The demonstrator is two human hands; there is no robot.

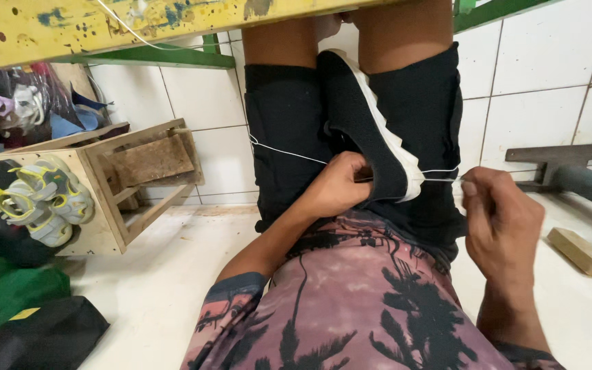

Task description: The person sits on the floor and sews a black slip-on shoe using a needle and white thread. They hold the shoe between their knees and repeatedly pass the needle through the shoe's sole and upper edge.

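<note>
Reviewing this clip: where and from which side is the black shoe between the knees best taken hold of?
Probably at the upper near the heel opening, coming from the person's left, where the left hand already has its grip on the black shoe. The shoe stands on edge, clamped between the knees, white sole facing right, where the right hand pulls the white thread taut.
</note>
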